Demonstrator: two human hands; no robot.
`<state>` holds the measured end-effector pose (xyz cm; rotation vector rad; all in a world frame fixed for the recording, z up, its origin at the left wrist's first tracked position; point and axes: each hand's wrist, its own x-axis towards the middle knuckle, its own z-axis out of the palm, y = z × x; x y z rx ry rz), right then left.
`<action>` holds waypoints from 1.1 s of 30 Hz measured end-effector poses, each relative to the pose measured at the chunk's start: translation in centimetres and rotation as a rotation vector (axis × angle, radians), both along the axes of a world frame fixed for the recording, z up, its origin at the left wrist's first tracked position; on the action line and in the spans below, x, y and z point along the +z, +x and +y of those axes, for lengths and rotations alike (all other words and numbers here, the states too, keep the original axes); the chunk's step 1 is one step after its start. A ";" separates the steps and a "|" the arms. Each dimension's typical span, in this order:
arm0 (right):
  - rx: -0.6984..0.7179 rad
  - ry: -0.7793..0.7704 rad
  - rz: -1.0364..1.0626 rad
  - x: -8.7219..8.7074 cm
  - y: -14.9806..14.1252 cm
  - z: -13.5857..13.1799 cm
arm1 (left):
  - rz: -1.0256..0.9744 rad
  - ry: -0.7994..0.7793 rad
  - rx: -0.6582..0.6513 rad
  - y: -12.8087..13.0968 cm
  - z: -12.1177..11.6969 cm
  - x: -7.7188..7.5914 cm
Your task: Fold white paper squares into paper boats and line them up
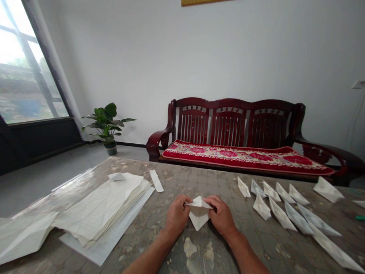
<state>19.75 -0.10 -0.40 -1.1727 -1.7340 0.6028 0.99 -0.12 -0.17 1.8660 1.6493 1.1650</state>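
firmly, left hand [176, 215] and right hand [221, 215] clamp fingers [188, 204] on folded paper [199, 218], paper stack [102, 206] well left.

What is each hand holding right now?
Left hand: closed, pinching the folded paper.
Right hand: closed, pinching the same folded paper.

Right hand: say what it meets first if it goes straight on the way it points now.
The folded white paper comes first: the right hand is touching it at the fingertips, as far as this view shows.

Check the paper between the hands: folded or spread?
Folded: the paper held by the left hand and right hand shows creased, pointed flaps.
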 end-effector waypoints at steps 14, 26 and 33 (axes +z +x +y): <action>0.069 0.082 -0.520 1.3 -0.2 -1.3 | 0.416 0.140 -0.302 -0.8 -0.8 0.3; 0.008 0.082 -0.559 1.3 0.1 -1.5 | 0.394 -0.011 -0.298 -1.0 -0.5 0.9; -0.020 0.077 -0.582 1.2 0.3 -1.4 | 0.481 -0.039 -0.243 -1.2 -0.7 1.8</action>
